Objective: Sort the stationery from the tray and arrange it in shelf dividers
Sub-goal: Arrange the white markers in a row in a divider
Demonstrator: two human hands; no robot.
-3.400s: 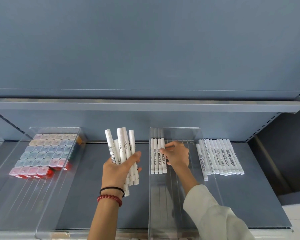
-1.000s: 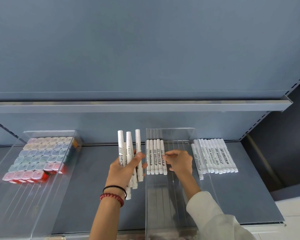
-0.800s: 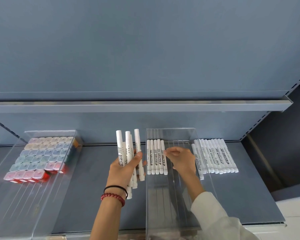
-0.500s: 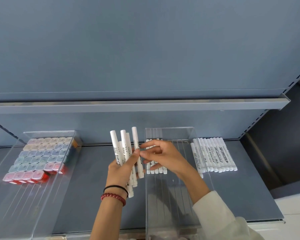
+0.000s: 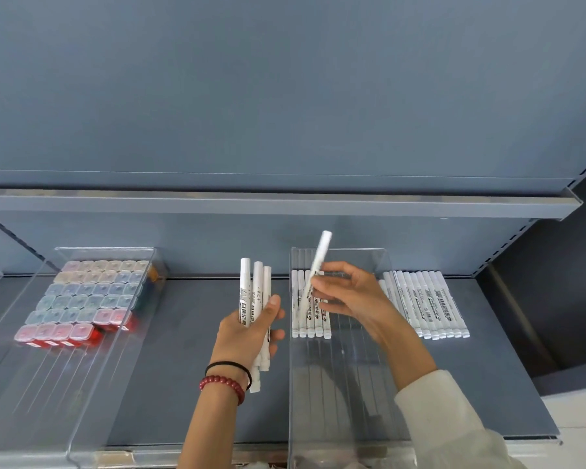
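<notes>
Even soft daylight, faint shadows, wide-angle edge bending, slight blur

We wear a thin black band [image 5: 230, 364] and a red bead bracelet [image 5: 222, 384] below our left hand [image 5: 247, 328], and a white sleeve [image 5: 447, 421] on our right arm.

1. Marker [image 5: 319, 257] pinched in right hand [image 5: 349, 296]: motion-blurred, print illegible.
2. Row of markers [image 5: 313, 323] in clear divider [image 5: 339, 394]: upper parts partly covered by right hand.
3. Bundle of markers [image 5: 256, 289]: mid-lengths hidden inside left hand [image 5: 247, 336].
4. Front end of clear divider: cut off at bottom edge.
</notes>
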